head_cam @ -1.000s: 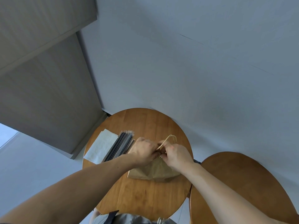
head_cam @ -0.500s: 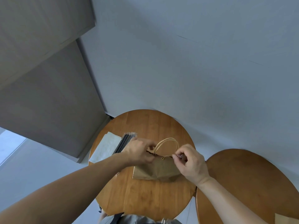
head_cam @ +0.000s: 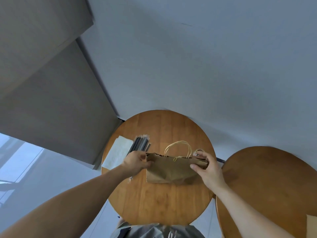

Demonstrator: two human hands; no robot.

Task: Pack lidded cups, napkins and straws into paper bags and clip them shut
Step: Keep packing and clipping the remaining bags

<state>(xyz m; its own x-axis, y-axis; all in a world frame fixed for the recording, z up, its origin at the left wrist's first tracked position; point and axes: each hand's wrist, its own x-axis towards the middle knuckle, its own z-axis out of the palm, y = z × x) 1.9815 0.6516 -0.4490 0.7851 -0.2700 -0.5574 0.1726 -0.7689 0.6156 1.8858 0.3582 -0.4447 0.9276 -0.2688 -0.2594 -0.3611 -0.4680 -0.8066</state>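
A brown paper bag with pale twine handles stands on the round wooden table. A gold clip sits on the middle of its closed top edge. My left hand pinches the bag's left top corner. My right hand grips the right top corner, thumb on the front. Something small and shiny shows at my right fingertips; I cannot tell what it is. The bag's contents are hidden.
White napkins and a bundle of dark wrapped straws lie at the table's left edge. A second round wooden table stands to the right, with a brown paper corner at its near edge. A grey wall is behind.
Both hands have moved apart from the bag's top middle to its two top corners. The gold clip now shows on the top edge and the handles stand free.
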